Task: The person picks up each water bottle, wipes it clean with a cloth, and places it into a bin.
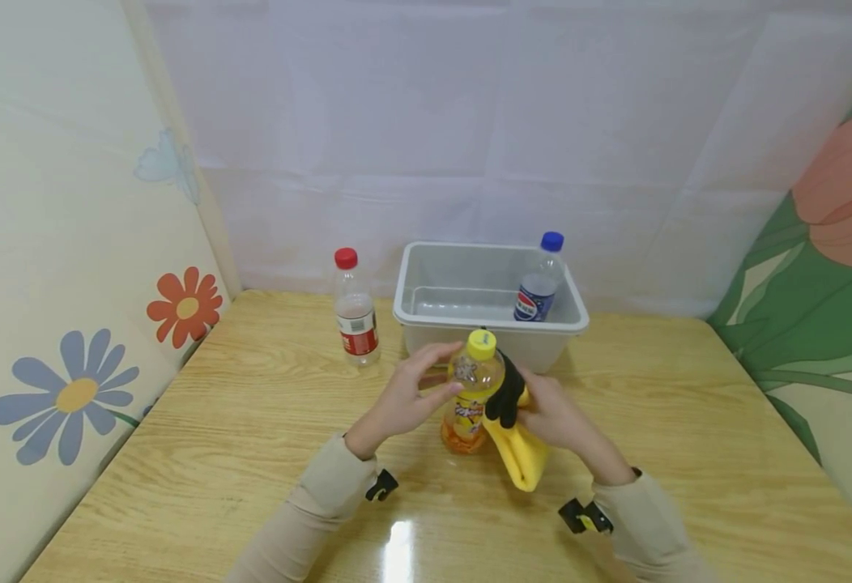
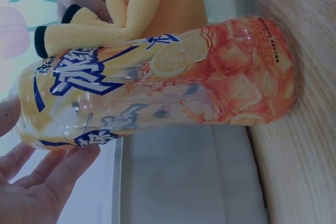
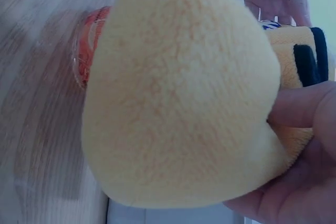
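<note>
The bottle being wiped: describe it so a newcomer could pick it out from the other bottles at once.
Start at the grey tub at the back of the wooden table; just in front of it stands the bottle, upright between the left hand and the right hand, which presses a yellow cloth to it. It alone has a yellow cap and an orange fruit label.

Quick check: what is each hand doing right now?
Left hand: open, fingers straight, touching the yellow-capped bottle.
Right hand: holds the yellow cloth against that bottle.
</note>
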Demonstrator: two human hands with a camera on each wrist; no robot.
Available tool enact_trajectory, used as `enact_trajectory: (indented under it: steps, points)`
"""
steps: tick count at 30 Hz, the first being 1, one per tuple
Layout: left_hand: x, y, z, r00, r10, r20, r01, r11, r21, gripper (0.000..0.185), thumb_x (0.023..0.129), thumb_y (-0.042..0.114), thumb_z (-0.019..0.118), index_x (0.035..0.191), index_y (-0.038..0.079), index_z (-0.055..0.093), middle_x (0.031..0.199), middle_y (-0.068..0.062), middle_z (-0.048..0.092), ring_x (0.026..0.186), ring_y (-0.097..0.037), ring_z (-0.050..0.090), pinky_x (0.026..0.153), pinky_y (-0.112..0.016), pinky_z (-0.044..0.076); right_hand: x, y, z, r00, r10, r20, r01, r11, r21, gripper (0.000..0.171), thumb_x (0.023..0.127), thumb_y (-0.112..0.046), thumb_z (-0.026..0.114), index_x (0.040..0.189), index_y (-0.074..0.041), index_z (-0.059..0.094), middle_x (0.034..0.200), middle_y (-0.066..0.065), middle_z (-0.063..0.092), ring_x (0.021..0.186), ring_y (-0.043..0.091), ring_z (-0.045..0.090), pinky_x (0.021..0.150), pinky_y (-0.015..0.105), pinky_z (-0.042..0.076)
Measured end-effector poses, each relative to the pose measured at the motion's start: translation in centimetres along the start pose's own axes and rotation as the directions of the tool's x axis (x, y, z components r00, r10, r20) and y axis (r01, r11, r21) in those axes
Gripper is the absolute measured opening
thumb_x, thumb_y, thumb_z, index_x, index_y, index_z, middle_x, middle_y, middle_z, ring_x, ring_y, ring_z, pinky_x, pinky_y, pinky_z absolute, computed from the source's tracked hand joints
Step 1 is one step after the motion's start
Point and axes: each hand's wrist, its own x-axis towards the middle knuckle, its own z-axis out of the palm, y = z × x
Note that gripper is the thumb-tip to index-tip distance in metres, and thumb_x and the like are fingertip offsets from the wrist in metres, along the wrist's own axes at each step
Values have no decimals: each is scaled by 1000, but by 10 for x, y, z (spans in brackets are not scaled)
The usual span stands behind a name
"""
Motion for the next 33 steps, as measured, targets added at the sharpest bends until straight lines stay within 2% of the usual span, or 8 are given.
enact_trajectory:
  steps: [6, 17, 26, 33]
  points:
    - [-1, -1, 0, 1000, -2, 0, 2, 1000, 0, 51, 84, 2, 61, 130, -5, 41, 127, -21, 46, 113, -33, 49, 86, -33, 50, -1, 3, 4, 999, 30, 41, -30, 1000, 5, 54, 66, 9, 68, 117, 8, 51, 100, 24, 62, 92, 39, 59, 82, 53, 48]
    - [0, -1, 1, 1000, -5, 6, 5, 1000, -15, 50, 85, 2, 60, 130, -5, 40, 127, -22, 46, 114, -33, 48, 87, -35, 50, -4, 8, 15, 999, 27, 46, -29, 999, 41, 53, 65, 12, 66, 116, 8, 52, 104, 23, 61, 96, 39, 57, 87, 53, 46]
    - [-1, -2, 1, 1000, -16, 2, 16, 999, -41, 50, 84, -1, 60, 130, -6, 41, 128, -22, 45, 114, -34, 48, 88, -35, 49, -8, 12, 27, 996, 58, 74, -59, 998, 13, 46, 66, 9, 67, 110, 7, 55, 98, 20, 63, 91, 36, 59, 83, 51, 48]
    - [-1, -4, 0, 1000, -12, 4, 12, 998, -68, 50, 84, -2, 59, 130, -6, 40, 127, -23, 46, 114, -35, 48, 88, -38, 49, -10, 12, 34, 992, 90, 92, -91, 996, 11, 45, 68, 9, 67, 111, 6, 55, 101, 21, 63, 94, 36, 58, 84, 51, 47]
